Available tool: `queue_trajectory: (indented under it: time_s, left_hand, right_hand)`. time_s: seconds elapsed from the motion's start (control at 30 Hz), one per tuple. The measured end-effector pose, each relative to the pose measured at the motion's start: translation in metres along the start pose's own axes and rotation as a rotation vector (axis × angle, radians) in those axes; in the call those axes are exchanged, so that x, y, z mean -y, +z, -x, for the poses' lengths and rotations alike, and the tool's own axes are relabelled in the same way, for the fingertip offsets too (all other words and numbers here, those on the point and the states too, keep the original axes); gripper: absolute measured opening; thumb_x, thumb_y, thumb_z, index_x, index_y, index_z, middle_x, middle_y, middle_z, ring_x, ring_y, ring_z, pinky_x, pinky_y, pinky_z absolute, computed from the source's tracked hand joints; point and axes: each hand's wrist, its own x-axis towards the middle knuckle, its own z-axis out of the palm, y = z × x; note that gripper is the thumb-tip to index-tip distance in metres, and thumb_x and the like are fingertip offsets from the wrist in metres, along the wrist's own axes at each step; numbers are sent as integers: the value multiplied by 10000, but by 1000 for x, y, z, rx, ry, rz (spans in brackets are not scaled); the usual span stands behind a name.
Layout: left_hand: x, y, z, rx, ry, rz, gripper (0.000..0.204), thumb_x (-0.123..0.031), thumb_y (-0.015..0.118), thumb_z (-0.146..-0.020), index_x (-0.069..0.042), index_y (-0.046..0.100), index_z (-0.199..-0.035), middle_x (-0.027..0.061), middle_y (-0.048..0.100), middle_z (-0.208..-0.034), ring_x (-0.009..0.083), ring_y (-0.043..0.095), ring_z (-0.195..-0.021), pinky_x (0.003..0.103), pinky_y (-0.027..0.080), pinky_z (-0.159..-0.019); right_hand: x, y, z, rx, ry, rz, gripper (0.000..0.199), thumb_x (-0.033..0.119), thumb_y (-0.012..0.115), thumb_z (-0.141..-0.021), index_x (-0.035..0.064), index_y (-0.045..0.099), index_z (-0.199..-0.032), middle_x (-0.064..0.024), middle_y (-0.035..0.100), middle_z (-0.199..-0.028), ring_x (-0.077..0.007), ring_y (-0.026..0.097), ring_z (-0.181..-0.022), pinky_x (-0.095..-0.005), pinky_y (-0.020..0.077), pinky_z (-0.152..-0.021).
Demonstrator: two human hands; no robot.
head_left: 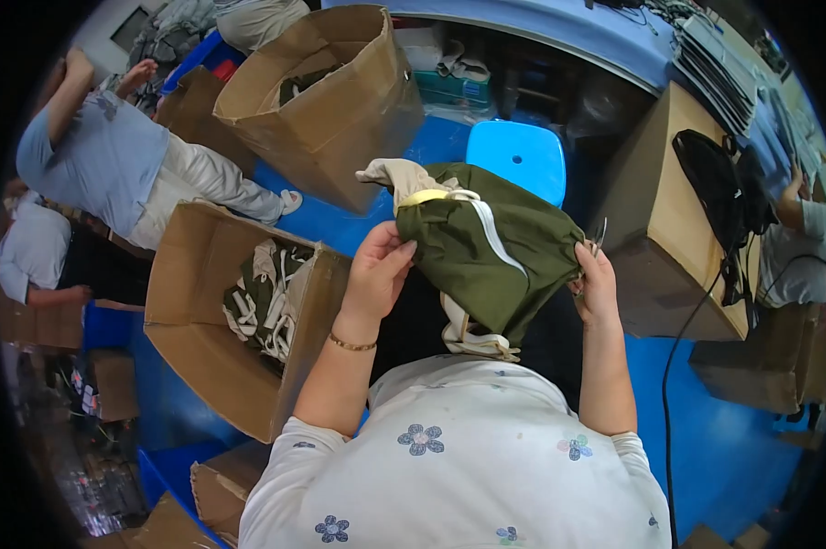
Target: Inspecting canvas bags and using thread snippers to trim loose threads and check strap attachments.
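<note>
Blue floor (724,448), creased olive-green cloth (468,265), curved white strip (492,233), yellow edging (421,197)

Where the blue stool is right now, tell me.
In the head view, the blue stool stands above and right of centre, just beyond the green fabric, between the tall open box on its left and the brown carton on its right.

Cloth (545,233) was olive green, with white strip (492,236) and yellow band (422,197). Stool (517,139) was bright blue, floor (738,457) deeper blue, counter (541,22) pale blue. Carton (189,284) was brown. Shirt (495,416) was white, patterned with flowers (420,440), mostly dark blue. Bag (710,183) was black.
</note>
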Motion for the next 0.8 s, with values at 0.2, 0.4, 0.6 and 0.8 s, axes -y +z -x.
queue_trajectory:
  time_s: [0.2,0.4,0.6,0.8]
  left_hand:
    - [-14,-15,25,-14,38,4,200,0,490,-874,-14,518,-1071,82,594,-1052,159,561,-981,300,434,-876]
    - [-15,-22,39,-166,11,-114,213,-17,483,-871,-9,481,-1083,69,586,-985,150,556,-895,273,441,-800]
    - [-12,-33,26,-291,-157,-210,253,-196,466,-906,-39,455,-1104,16,523,-854,129,526,-813,249,425,-683]
    - [29,-36,-20,-423,-416,-566,670,-404,607,-817,-30,354,-1313,123,481,-1211,248,491,-1071,346,426,-830]
  right_hand:
    - [-13,-9,-3,106,7,129,186,195,549,-886,56,551,-1009,67,487,-625,-3,356,-430,-165,276,-396]
    - [-26,-8,13,171,18,293,181,194,598,-859,41,561,-948,61,471,-603,-13,368,-443,-173,273,-403]
    - [-34,2,52,417,-70,435,161,86,646,-806,7,598,-939,-6,612,-795,-68,525,-698,-210,412,-649]
    - [-44,-4,95,506,-101,607,153,38,709,-719,-4,595,-812,16,454,-633,-63,400,-606,-216,345,-552]
